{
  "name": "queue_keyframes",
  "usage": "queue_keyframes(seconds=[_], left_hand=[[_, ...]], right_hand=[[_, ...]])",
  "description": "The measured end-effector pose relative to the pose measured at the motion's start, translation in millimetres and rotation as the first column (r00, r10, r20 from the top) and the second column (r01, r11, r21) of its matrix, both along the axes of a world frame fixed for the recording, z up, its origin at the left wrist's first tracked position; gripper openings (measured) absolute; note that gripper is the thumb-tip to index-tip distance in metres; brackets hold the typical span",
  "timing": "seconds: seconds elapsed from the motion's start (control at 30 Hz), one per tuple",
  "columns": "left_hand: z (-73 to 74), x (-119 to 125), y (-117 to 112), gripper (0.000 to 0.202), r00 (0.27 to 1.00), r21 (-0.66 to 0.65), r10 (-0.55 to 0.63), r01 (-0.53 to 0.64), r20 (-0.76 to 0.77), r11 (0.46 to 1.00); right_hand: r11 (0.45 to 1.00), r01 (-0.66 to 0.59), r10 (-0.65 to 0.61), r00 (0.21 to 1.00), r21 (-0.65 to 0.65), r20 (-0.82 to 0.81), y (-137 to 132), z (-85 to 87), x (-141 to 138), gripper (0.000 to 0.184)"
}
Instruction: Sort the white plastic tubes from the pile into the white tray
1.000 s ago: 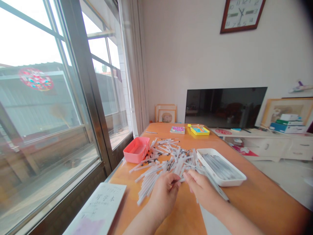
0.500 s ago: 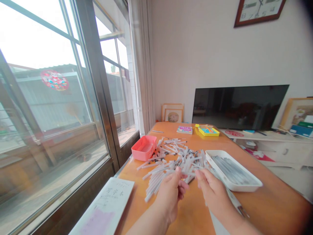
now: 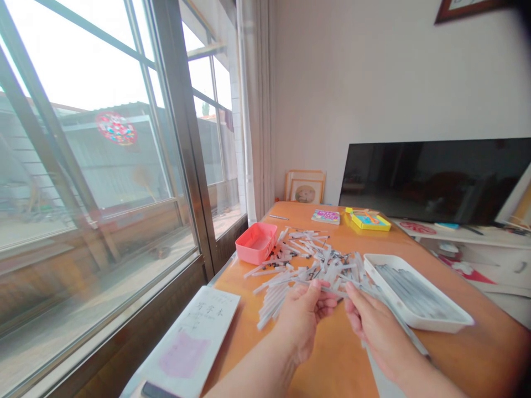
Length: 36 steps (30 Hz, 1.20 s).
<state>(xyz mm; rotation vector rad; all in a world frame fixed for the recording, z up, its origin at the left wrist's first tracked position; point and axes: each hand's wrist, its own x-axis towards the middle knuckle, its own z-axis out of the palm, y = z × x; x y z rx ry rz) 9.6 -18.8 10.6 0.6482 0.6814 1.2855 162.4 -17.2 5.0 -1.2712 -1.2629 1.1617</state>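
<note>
My left hand [image 3: 307, 312] is closed, thumb over fingers, on a slim translucent pen barrel [image 3: 333, 291] that spans the gap to the other hand. My right hand [image 3: 373, 318] is also closed, with thumb and forefinger pinched at the barrel's right end; its tip is hidden there. Just beyond both hands spreads a loose pile of clear pen barrels [image 3: 276, 298], some with black ends. Right of the pile, a white tray [image 3: 435, 325] holds a layer of dark-cored pens or refills [image 3: 404, 290]. A pink basket [image 3: 253, 254] stands at the pile's left.
A writing booklet [image 3: 186, 354] lies at the table's left edge beside the window, with a dark object [image 3: 157, 390] at its near end. Farther back are a colourful booklet [image 3: 326, 216], a yellow box [image 3: 370, 221] and a lone pen [image 3: 279, 217]. A television [image 3: 431, 179] stands behind.
The view has swung right, so everything on the table sits differently in frame. Both hands stay close together above the near side of the pile, and the barrel between them shows more clearly.
</note>
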Motion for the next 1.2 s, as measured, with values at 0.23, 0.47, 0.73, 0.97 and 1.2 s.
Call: queue_keyframes(seconds=[0.23,0.47,0.73,0.97,1.2], left_hand=[[-4.1,-1,3,0.045,0.999,-0.053,0.024,-0.022,0.048,0.998],[3.0,-3,2,0.034,0.998,0.029,-0.043,0.042,0.054,0.999],[-4.7,0,4,0.027,0.993,-0.015,-0.032,0.034,0.114,0.999],[-4.5,-4,7,0.028,0.992,0.021,-0.098,0.097,0.085,0.995],[-7.5,-4,10,0.03,0.992,-0.001,-0.073,0.074,0.106,0.997]], right_hand=[[0.997,-0.066,0.058,0.989,0.049,0.139,-2,-5.8,-6,0.057],[0.986,-0.024,0.012,0.997,-0.164,-0.075,-3,-2.1,-4,0.055],[0.999,-0.027,0.029,0.997,-0.032,0.074,0,-11.8,0,0.053],[0.99,-0.05,0.034,0.992,-0.128,-0.122,-2,-10.5,0,0.047],[0.986,-0.071,0.048,0.987,-0.149,-0.15,3,-16.4,2,0.052]])
